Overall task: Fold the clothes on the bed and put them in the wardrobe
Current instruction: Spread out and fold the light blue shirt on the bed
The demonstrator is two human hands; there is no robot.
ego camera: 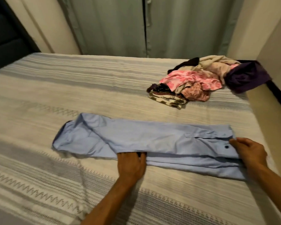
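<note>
A light blue button shirt [136,140] lies on the bed [55,88], folded lengthwise into a long strip running left to right. My left hand [131,164] is at the strip's near edge around its middle, fingertips tucked under the fold. My right hand [248,153] holds the strip's right end beside a dark button, thumb on top of the cloth. A heap of unfolded clothes [206,78], pink, beige, purple and patterned, sits at the bed's far right corner.
The bed's striped white and grey cover stretches wide to the left and in front. Grey-green curtains [120,26] hang behind the bed. A dark headboard [5,38] stands at the far left. A cream wall [266,46] closes the right side.
</note>
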